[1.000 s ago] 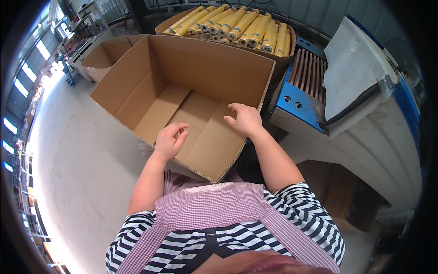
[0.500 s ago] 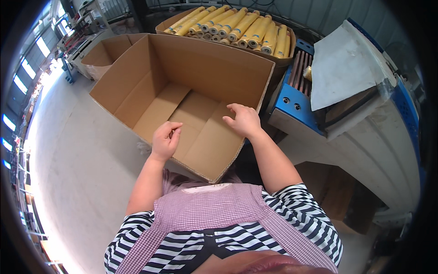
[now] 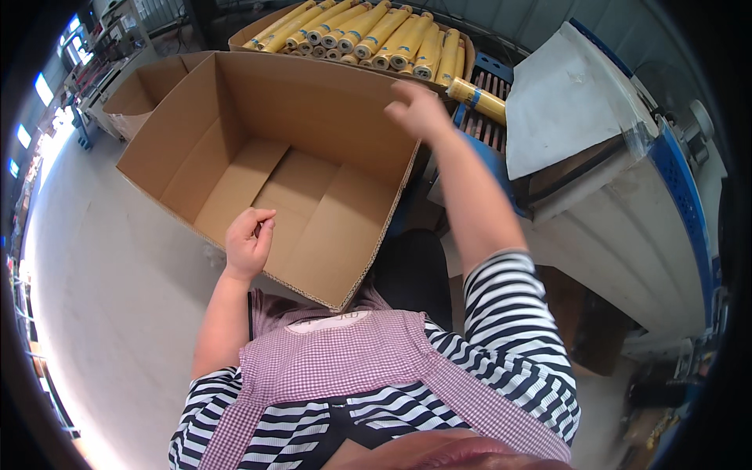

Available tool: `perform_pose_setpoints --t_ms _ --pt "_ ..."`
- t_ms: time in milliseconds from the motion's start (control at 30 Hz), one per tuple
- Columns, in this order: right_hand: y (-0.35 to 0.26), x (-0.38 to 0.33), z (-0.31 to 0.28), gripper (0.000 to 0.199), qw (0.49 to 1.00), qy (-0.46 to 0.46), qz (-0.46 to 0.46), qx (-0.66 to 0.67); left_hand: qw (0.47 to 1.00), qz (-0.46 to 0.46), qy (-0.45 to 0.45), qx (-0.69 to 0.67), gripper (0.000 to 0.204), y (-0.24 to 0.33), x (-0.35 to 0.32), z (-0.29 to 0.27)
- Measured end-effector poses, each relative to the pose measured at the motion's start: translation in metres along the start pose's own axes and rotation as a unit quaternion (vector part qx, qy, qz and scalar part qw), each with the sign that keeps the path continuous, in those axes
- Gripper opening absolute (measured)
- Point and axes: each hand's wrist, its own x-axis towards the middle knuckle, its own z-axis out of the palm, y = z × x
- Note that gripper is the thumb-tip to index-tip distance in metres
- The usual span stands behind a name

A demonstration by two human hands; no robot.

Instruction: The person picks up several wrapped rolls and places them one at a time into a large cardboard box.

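Hovering near yellow roll (image 3: 483, 103): right hand (image 3: 421, 111), fingers apart; left hand (image 3: 247, 243) hanging over cardboard box (image 3: 313, 106), fingers curled together.

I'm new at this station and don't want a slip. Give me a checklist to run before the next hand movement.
1. Right hand empty: ok; blurred, but nothing shows in it.
2. Left hand empty: cannot tell; fingers curl inward.
3. Large brown cardboard box open on top: ok.
4. Single yellow cylindrical roll fully visible: not ok; the flat white sheet hides its right end.
5. Right hand touching that roll: cannot tell; blur.
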Motion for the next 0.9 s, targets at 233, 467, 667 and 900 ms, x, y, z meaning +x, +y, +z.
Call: perform_pose_setpoints --t_ms 233,467,667,900 --pt "0.158 0.06 -0.088 0.097 0.866 -0.041 0.245 -0.434 1.0 -0.006 0.005 0.029 0.01 0.005 0.004 -0.002" --pt "0.084 0.076 -0.074 0.049 0.918 -0.093 0.043 -0.383 1.0 0.002 0.0 0.016 0.012 -0.005 0.004 0.002" --pt "-0.131 0.059 -0.099 0.067 0.976 0.098 -0.158 0.118 0.99 -0.112 -0.055 -0.058 0.018 -0.005 0.012 -0.008" --pt "-0.156 0.019 -0.103 0.029 0.718 0.154 -0.249 0.631 0.801 -0.351 0.146 -0.463 0.071 -0.005 0.091 0.018"
